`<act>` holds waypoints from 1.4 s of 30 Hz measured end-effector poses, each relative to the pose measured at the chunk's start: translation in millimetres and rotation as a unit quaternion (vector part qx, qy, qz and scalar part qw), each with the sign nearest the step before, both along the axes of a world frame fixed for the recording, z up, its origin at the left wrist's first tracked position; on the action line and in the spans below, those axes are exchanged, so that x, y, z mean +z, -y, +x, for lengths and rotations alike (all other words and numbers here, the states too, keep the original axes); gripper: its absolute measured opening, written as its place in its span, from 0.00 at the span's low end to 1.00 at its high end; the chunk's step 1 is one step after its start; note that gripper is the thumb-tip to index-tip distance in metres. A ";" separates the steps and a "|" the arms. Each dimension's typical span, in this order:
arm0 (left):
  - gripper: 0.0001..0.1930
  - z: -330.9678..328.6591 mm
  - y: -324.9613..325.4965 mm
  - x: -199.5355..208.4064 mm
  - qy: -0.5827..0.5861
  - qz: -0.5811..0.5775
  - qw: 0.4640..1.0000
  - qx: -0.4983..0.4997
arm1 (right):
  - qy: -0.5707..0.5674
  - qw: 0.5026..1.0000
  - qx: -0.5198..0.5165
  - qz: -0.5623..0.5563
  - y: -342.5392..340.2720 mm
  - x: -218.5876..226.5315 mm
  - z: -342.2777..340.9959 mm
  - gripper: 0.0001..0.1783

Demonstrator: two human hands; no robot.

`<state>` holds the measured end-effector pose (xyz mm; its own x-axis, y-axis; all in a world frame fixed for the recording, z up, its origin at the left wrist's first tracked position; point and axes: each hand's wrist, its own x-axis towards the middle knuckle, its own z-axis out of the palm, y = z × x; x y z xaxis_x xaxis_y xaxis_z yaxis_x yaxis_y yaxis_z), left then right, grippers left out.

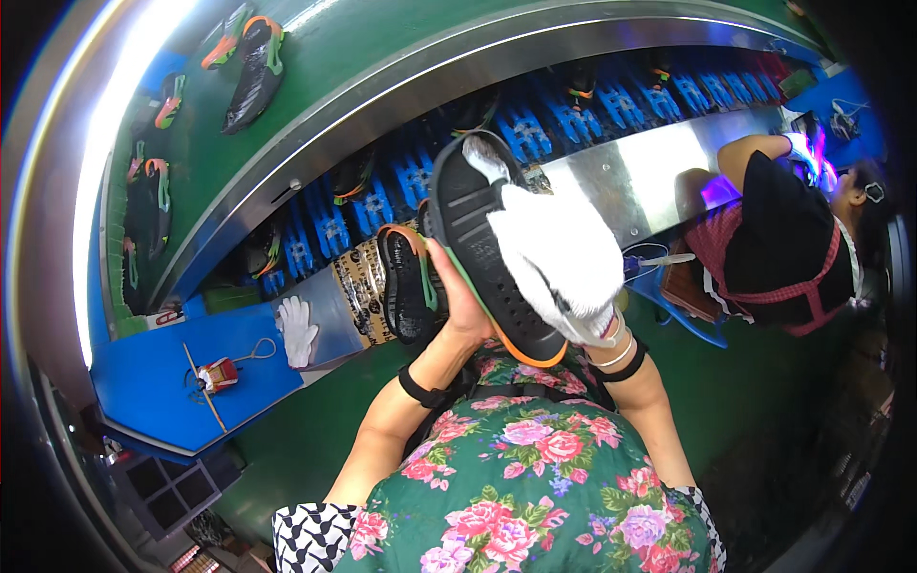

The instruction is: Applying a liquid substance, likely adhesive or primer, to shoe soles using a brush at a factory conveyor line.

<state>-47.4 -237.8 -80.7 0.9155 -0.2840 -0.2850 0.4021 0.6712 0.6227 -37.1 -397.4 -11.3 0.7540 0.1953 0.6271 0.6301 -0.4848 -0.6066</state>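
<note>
A black shoe sole point(487, 244) with a ridged, dotted face and an orange and green edge is held tilted in front of my chest. My bare left hand point(461, 301) grips its left edge, thumb up along the side. My right hand point(564, 253), in a white glove, lies closed over the sole's right side. A greyish-white tip point(487, 159) reaches from the glove onto the sole's upper end; I cannot tell whether it is a brush or a gloved finger. A second black sole point(406, 286) with orange and green trim shows just left of my left hand.
A taped cardboard piece point(361, 286) lies behind the second sole. Blue racks point(530, 138) line the conveyor; more soles point(256, 76) rest on the green belt above. At left, a blue table point(143, 382) stands near a white glove point(297, 331). A co-worker point(783, 229) works at right.
</note>
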 end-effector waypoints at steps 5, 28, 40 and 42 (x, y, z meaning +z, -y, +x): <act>0.54 3.0 -16.9 -39.8 0.012 -0.169 0.983 -0.067 | -0.030 0.997 0.050 0.043 -16.1 -18.8 -13.3 0.24; 0.54 9.6 -29.0 -88.6 -0.034 -0.192 0.981 0.005 | -0.073 0.964 0.071 0.244 -13.8 -18.1 -7.7 0.16; 0.59 16.2 -24.4 -53.3 -0.135 0.005 0.989 0.066 | -0.062 0.982 0.053 0.168 3.9 -34.3 -11.6 0.12; 0.60 22.2 -16.4 -36.5 -0.122 -0.025 0.992 0.033 | -0.034 0.992 0.037 0.114 -1.3 -39.6 -18.7 0.15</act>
<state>-25.2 -221.3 -117.2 0.8381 -0.2455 -0.4871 0.4909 0.7290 0.4771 -55.8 -396.1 -50.9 0.7847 0.1097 0.6101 0.6130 -0.2836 -0.7374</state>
